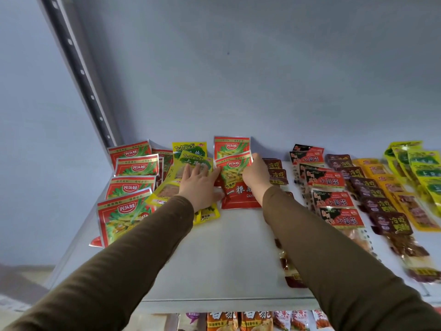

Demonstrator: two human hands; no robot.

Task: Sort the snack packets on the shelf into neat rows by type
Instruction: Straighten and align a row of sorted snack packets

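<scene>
Snack packets lie on a white shelf (214, 259). A column of red and green packets (133, 168) runs down the left. My left hand (198, 185) lies flat, fingers spread, on yellow-green TuDouSi packets (191, 151). My right hand (256, 173) grips the right edge of a red and green packet (232, 167), which overlaps a second one (231, 145) behind it. Under it lies a plain red packet (238, 194) with large characters. Both sleeves are brown.
To the right lie rows of black and red packets (331, 180), dark brown packets (379, 206) and orange-yellow packets (412, 211); yellow-green ones (422, 170) lie at the far right. A perforated shelf upright (78, 68) rises at left. More packets (255, 321) fill the shelf below.
</scene>
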